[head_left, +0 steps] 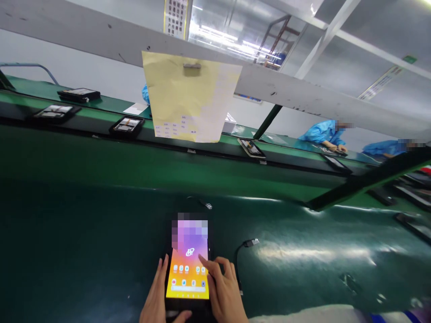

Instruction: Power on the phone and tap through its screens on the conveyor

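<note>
A tablet (187,278) with a thick black frame lies on the green worktop in front of me. Its screen glows purple to yellow, with a white logo, app icons and a search bar. Along the tablet's left edge lie the straight fingers of my left hand (155,294), and its thumb reaches over the lower frame, gripping the tablet. My right hand (226,290) is over the right edge, its index fingertip at the screen beside the logo and its other fingers bent but apart. A black USB cable (239,258) rests just right of that hand.
Another cable plug (207,205) lies beyond the tablet. Behind the worktop, a belt (215,154) carries several opened devices (126,127). A yellow paper sheet (188,98) hangs from the beam above. A slanted dark post (367,181) stands at right. Co-workers in blue sleeves (318,133) sit across.
</note>
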`<state>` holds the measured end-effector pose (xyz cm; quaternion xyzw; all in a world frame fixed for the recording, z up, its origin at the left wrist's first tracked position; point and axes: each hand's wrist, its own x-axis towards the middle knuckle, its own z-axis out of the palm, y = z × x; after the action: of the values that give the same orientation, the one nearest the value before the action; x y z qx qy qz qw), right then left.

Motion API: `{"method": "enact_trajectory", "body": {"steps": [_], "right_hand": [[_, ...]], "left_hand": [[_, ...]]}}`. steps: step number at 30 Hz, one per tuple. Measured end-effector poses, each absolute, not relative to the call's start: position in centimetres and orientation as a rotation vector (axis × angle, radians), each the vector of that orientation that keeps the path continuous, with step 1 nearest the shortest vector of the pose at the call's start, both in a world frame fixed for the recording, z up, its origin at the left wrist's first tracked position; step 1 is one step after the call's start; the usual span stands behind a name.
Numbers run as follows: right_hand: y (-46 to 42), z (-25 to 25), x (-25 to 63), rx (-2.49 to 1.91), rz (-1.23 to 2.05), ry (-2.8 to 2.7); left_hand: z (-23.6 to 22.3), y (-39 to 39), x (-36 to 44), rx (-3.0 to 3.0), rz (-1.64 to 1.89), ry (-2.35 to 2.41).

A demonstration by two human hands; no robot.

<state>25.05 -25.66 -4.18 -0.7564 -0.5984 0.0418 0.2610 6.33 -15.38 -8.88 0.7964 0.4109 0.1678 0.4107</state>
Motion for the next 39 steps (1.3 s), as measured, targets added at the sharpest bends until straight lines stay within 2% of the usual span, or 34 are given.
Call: {"method": "enact_trajectory", "body": {"steps": [11,18,27,39], "right_hand": [[-25.8,-4.1,24.3,-2.006,0.098,-1.546],[-26.3,-5.5,23.7,-1.751,-0.020,-1.818],[-25.5,-5.7,23.4,-1.679,-0.060,-1.876],[-26.5,-4.1,22.5,-1.807,0.072,-1.307]], "left_hand": [[-8.5,-15.4,6.5,2.005,0.387,1.040],[-9.8,-15.4,6.2,2.023,0.518,0.975],[-9.8,-15.4,6.1,1.987,0.500,0.973],[-10.2,-15.4,6.1,1.938,0.364,1.033]]}}
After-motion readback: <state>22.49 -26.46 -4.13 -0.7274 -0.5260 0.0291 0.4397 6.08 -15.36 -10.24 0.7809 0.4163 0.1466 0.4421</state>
